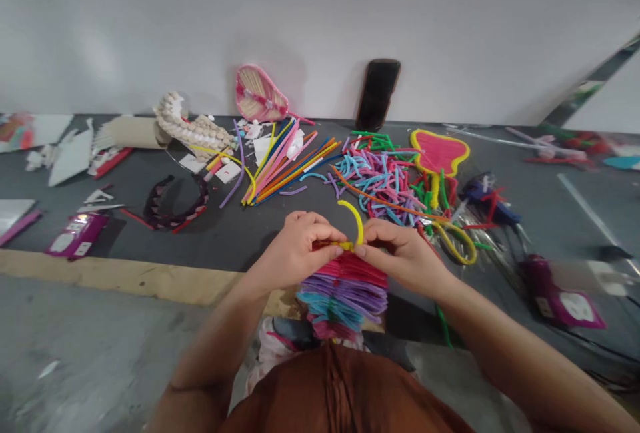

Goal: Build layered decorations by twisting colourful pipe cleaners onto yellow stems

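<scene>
Above fuzzy bundle [345,286], left hand [306,246] and right hand [400,253] pinch yellow stem [359,223].

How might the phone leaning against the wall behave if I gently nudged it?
The phone may well slide or tip, since it stands on its short end, leaning on the wall. It should probably stay stiff, being a flat, straight-edged slab.

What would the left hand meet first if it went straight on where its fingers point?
Probably the curved yellow pipe cleaner, with the right hand close beyond it; this single view leaves their exact depth unclear.
</scene>
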Available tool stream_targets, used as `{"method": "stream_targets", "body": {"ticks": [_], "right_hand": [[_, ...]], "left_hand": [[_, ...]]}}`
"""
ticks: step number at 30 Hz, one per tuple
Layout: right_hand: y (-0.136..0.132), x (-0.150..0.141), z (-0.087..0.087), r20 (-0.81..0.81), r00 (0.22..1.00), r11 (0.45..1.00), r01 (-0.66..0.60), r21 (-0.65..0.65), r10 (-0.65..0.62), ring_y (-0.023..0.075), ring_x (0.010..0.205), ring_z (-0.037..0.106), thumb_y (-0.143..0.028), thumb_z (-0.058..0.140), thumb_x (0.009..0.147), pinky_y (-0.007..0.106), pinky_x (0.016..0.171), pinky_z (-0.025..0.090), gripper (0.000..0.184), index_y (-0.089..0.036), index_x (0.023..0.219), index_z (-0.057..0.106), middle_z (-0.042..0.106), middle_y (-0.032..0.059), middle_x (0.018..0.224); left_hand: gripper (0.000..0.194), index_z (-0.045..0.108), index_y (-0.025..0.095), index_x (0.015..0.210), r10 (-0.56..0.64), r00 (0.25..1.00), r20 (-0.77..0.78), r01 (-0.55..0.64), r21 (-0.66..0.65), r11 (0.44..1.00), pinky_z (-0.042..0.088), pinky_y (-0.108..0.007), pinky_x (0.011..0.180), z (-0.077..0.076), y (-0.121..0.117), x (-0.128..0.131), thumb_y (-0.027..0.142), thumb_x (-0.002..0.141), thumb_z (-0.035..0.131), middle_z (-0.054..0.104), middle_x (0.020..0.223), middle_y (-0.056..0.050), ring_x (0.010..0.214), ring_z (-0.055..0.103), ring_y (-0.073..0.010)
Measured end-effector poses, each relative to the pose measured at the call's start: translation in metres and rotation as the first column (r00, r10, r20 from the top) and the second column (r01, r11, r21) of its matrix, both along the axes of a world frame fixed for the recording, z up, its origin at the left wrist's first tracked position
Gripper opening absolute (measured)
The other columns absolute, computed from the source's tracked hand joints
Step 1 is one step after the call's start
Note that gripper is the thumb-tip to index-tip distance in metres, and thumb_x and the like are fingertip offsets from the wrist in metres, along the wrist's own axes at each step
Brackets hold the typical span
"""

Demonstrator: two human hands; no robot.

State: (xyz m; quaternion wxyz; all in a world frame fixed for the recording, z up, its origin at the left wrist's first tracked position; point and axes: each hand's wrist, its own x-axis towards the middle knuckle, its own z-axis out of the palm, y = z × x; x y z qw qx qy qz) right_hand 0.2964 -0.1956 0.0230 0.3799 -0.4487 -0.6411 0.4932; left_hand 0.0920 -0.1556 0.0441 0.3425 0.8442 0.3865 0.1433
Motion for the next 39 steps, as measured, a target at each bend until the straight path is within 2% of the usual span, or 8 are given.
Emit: {"method": "stream_targets", "body": {"ticks": [4, 10, 15, 19, 23, 30, 35, 39], "right_hand": [[0.003, 0.0, 0.003, 0.054, 0.999, 0.993, -0.01, 0.114, 0.003, 0.012, 0.068, 0.051, -0.028, 0.061, 0.086, 0.025, 0.063, 0.04, 0.018, -0.018, 0.071, 0.06, 0.056, 0.0002, 0.071], [0.006, -0.005, -0.003, -0.171, 0.983, 0.943, 0.001, -0.334, -0.062, 0.0061, 0.05, 0.037, -0.047, 0.067, 0.078, 0.02, 0.046, 0.028, 0.033, -0.017, 0.071, 0.054, 0.046, -0.0055, 0.059], [0.005, -0.009, -0.002, -0.248, 0.967, 0.92, -0.05, -0.389, -0.053, 0.0057, 0.049, 0.037, -0.049, 0.067, 0.078, 0.019, 0.046, 0.029, 0.036, -0.017, 0.072, 0.051, 0.044, -0.0061, 0.058], [0.011, 0.0, -0.006, -0.115, 0.985, 0.988, 0.136, 0.066, -0.128, 0.0096, 0.064, 0.049, -0.028, 0.053, 0.091, 0.024, 0.057, 0.045, 0.017, -0.02, 0.105, 0.055, 0.053, 0.0006, 0.084], [0.021, 0.008, -0.007, 0.233, 0.961, 0.807, -0.018, 0.59, -0.149, 0.0143, 0.086, 0.052, -0.009, 0.05, 0.088, 0.033, 0.077, 0.051, 0.04, -0.025, 0.125, 0.054, 0.046, 0.0088, 0.116], [0.042, 0.016, -0.011, 0.439, 0.888, 0.656, -0.251, 0.712, -0.137, 0.0191, 0.097, 0.061, -0.013, 0.046, 0.093, 0.031, 0.08, 0.054, 0.021, -0.017, 0.095, 0.066, 0.063, 0.0109, 0.103], [0.042, 0.026, -0.026, 0.437, 0.887, 0.82, -0.139, 0.555, -0.146, 0.0179, 0.077, 0.065, -0.025, 0.05, 0.093, 0.028, 0.065, 0.052, 0.02, -0.018, 0.087, 0.068, 0.068, 0.009, 0.086], [0.024, 0.013, -0.015, 0.086, 0.996, 1.0, 0.018, -0.007, -0.017, 0.0119, 0.052, 0.06, -0.041, 0.053, 0.091, 0.022, 0.05, 0.048, 0.028, -0.018, 0.076, 0.058, 0.063, 0.0008, 0.06]], "left_hand": [[0.014, 0.073, 0.023, 0.095, -0.018, 1.0, -0.012, 0.018, 0.035, 0.999, 0.033, -0.041, 0.097, 0.0, -0.001, -0.001, 0.022, 0.085, 0.064, 0.067, 0.09, -0.001, 0.093, 0.057, -0.0183], [0.014, 0.07, 0.023, 0.097, -0.02, 1.0, 0.01, 0.02, -0.019, 1.0, 0.033, -0.039, 0.099, 0.002, -0.002, -0.003, 0.023, 0.084, 0.064, 0.066, 0.098, -0.002, 0.102, 0.055, -0.0196], [0.021, 0.071, 0.024, 0.099, -0.021, 1.0, -0.022, 0.021, 0.014, 1.0, 0.032, -0.041, 0.1, 0.003, -0.005, 0.0, 0.035, 0.082, 0.069, 0.064, 0.099, -0.003, 0.104, 0.053, -0.0218], [0.016, 0.074, 0.025, 0.093, -0.028, 0.999, -0.044, 0.03, 0.044, 0.999, 0.03, -0.042, 0.101, 0.001, -0.005, 0.0, 0.036, 0.085, 0.066, 0.065, 0.096, -0.002, 0.1, 0.055, -0.0207], [0.019, 0.073, 0.026, 0.096, -0.041, 0.999, -0.035, 0.042, 0.036, 0.998, 0.031, -0.04, 0.101, -0.002, -0.004, -0.001, 0.039, 0.086, 0.065, 0.065, 0.099, -0.003, 0.105, 0.054, -0.0215], [0.017, 0.073, 0.022, 0.092, -0.101, 0.993, 0.063, 0.106, -0.085, 0.991, 0.034, -0.039, 0.102, 0.0, -0.003, -0.009, 0.035, 0.085, 0.066, 0.062, 0.103, -0.005, 0.109, 0.052, -0.0222], [0.016, 0.072, 0.019, 0.089, -0.119, 0.985, 0.122, 0.14, -0.188, 0.972, 0.036, -0.037, 0.101, 0.0, 0.001, -0.018, 0.033, 0.084, 0.067, 0.062, 0.103, -0.007, 0.112, 0.051, -0.0235], [0.014, 0.072, 0.018, 0.086, -0.114, 0.984, 0.14, 0.142, -0.21, 0.967, 0.036, -0.036, 0.1, 0.0, 0.003, -0.019, 0.031, 0.081, 0.07, 0.062, 0.101, -0.007, 0.112, 0.051, -0.0233]]}}
